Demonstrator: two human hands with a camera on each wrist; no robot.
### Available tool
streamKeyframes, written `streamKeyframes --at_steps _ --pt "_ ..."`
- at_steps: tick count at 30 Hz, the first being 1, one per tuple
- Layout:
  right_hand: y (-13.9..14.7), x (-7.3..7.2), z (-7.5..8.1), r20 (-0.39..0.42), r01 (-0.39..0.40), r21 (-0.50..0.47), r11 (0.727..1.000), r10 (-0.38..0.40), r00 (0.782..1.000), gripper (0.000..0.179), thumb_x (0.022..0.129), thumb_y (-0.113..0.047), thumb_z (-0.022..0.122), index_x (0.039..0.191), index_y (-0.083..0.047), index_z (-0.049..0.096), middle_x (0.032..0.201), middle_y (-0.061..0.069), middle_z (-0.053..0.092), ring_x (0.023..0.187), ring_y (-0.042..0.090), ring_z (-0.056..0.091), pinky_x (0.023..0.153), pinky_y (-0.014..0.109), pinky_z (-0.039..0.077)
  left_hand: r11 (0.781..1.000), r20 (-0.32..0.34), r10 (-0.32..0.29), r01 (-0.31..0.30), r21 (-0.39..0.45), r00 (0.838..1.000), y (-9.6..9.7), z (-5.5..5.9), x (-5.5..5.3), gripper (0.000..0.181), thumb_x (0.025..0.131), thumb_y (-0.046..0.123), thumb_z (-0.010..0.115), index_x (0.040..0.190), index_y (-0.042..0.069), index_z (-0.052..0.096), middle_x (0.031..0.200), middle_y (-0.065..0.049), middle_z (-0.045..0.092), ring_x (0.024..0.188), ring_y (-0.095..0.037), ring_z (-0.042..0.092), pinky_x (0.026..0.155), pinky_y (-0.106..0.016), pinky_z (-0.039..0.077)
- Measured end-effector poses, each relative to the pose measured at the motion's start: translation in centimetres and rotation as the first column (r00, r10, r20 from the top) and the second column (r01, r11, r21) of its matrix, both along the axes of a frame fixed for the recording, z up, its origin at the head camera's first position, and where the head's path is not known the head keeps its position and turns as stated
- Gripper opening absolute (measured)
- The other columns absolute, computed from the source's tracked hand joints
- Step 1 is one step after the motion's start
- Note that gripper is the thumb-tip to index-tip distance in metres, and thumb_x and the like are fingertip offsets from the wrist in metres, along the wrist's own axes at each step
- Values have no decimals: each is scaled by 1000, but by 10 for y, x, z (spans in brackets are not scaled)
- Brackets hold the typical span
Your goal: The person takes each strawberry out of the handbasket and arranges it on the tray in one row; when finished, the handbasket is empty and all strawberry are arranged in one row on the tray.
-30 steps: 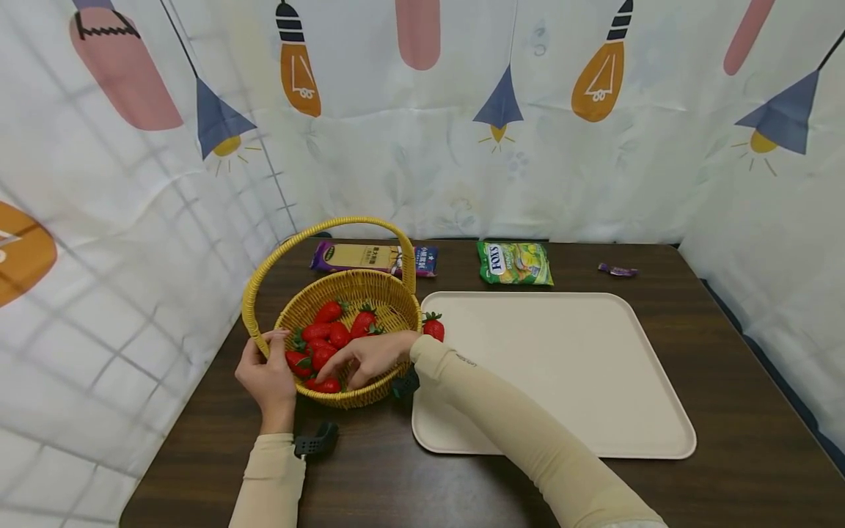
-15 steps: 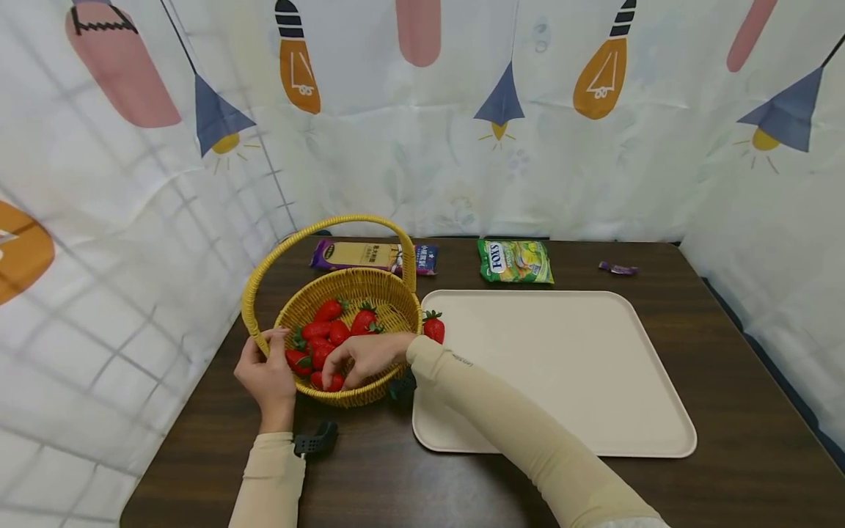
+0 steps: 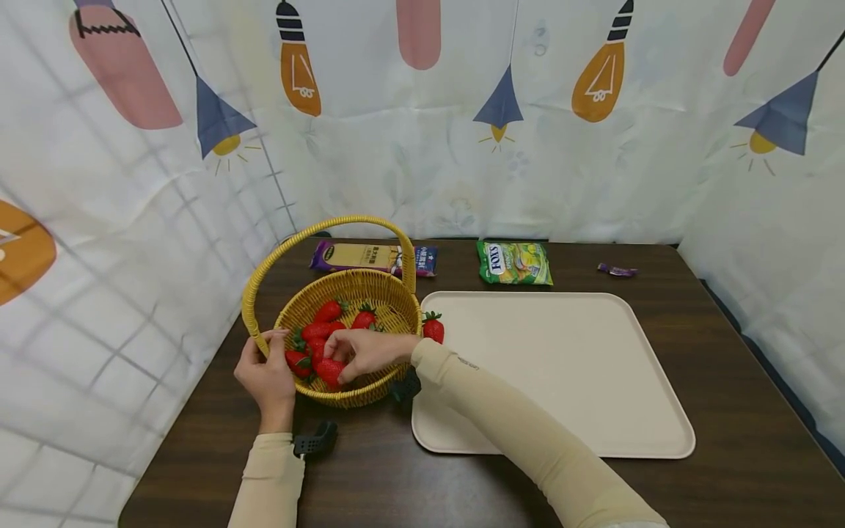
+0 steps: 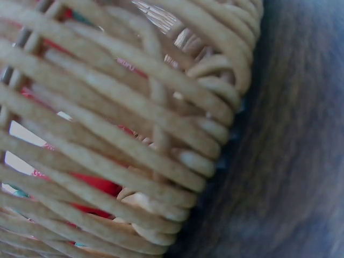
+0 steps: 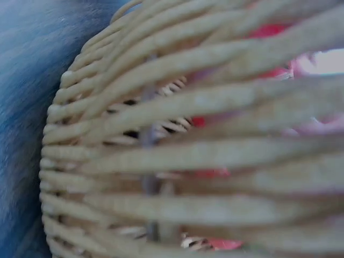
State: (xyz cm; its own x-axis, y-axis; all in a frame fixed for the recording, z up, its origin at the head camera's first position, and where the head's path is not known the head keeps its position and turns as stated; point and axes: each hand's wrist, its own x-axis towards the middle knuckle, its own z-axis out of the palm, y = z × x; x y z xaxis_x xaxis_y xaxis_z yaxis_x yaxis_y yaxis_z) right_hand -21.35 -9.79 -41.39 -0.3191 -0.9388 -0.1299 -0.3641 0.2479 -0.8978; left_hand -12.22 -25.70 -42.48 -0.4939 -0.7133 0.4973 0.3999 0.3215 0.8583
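The head view shows the left hand (image 3: 269, 378) holding a round yellow woven basket (image 3: 391, 302) where its tall handle (image 3: 359, 219) meets the rim, near the left edge of the dark brown desk (image 3: 376, 488). Inside the basket, the right hand (image 3: 371, 352) pinches a plump red strawberry (image 3: 329, 372). Both wrist views show the basket's outside up close, with red bits peeking through gaps that the head view does not show. The pinched strawberry looks bright red, and more red strawberries with green leaves (image 3: 326, 312) lie by it.
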Motion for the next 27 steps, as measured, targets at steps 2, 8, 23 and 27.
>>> streamKeyframes --at_steps 2,8,23,27 --pt "3 1 1 -49 19 -4 1000 -20 999 45 85 -8 69 127 -11 53 117 -1 56 99 9 53 85 21 48 1000 4 1 -1 -6 1000 0 -1 0 12 90 -1 62 86 -8 71 79 -8 71 61 -4 45 61 -22 34" --pt "15 0 5 -148 72 -39 997 -77 986 45 86 -15 70 130 -15 60 124 -4 58 98 7 53 84 21 48 1000 7 3 -3 -14 1000 -1 -1 0 14 91 0 61 88 -11 70 80 -12 71 61 -5 43 62 -23 33" --pt "55 -7 12 -1 249 -211 945 -255 967 30 87 -10 72 115 -9 62 111 1 63 97 12 60 86 26 50 1000 -19 -29 29 -7 999 -2 -2 -2 17 91 0 60 89 -16 67 83 -20 70 69 -11 56 64 -23 37" --pt "62 -7 10 42 274 -241 931 -272 961 30 88 -9 71 114 -7 57 111 5 61 98 16 59 85 29 51 1000 -13 -26 26 -1 1000 -2 -3 -1 17 91 0 61 90 -16 67 83 -19 71 70 -10 56 65 -23 38"
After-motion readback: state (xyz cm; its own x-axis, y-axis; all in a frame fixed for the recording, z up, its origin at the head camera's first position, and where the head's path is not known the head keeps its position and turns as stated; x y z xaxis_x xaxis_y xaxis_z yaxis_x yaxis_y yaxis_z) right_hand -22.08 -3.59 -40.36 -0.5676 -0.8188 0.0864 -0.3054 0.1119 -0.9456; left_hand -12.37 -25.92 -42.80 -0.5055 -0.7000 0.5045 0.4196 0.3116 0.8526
